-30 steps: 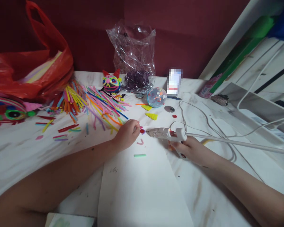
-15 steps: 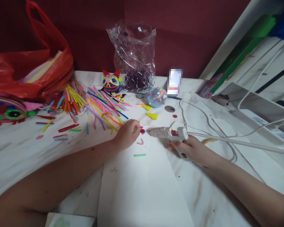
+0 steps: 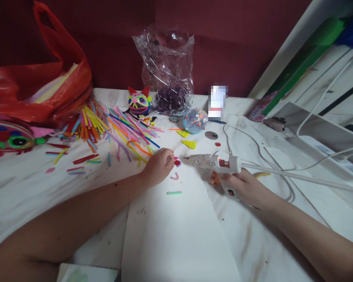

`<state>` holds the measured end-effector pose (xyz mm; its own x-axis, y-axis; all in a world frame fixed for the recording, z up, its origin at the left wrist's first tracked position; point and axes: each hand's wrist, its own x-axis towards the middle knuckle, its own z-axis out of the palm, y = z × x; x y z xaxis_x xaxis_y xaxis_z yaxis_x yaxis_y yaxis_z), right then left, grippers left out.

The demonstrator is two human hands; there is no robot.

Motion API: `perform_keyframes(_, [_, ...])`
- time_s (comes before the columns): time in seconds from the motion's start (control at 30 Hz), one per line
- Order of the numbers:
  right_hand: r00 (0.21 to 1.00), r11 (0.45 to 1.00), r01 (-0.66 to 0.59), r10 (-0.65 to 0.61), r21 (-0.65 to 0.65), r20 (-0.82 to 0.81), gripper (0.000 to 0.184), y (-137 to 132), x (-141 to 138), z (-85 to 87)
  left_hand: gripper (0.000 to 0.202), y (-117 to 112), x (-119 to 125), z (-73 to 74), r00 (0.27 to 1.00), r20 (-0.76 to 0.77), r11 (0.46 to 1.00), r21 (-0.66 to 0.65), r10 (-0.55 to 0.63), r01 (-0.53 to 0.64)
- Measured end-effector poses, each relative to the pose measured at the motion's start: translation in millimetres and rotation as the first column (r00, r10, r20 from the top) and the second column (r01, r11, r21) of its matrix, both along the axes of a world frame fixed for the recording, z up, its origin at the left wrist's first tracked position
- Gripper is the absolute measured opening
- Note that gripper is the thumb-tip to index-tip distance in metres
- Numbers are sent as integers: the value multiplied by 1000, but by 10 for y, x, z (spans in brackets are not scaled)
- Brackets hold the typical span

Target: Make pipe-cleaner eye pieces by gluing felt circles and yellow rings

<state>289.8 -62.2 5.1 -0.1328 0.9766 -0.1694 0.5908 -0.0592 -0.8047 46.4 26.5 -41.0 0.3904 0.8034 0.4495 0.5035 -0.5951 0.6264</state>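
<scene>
A scuffed white counter (image 3: 26,196) carries a spread of coloured foam strips (image 3: 117,131), a red plastic bag (image 3: 38,90), a clear bag (image 3: 167,70), a small cat-faced ball (image 3: 139,102), a white paper sheet (image 3: 176,231) and looping white cords (image 3: 253,150).

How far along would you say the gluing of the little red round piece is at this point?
Done: a cat figure stands finished behind. In hand: the left hand pinches the red round piece; the right hand holds the glue gun, nozzle just short of it. Left: pink curl and green strip lie loose.
</scene>
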Motion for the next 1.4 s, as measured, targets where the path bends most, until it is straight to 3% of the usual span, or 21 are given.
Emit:
perform_keyframes(0.13, [992, 995, -92, 94, -37, 87, 36, -39, -41, 37, 13, 5, 7, -6, 1000, 8, 1000, 6, -6, 6])
perform_keyframes(0.3, [981, 993, -116, 118, -24, 155, 40, -37, -59, 12, 13, 15, 6, -11, 1000, 4, 1000, 3, 0, 0])
perform_keyframes(1.07, [966, 986, -154, 136, 69, 220, 37, -12, -34, -62, 13, 11, 8, 0, 1000, -17, 1000, 1, 19, -19])
perform_keyframes(1.4, [964, 991, -134, 125, 20, 235, 40, -21, -65, -12, 13, 14, 10, -5, 999, -28, 1000, 13, 17, -16])
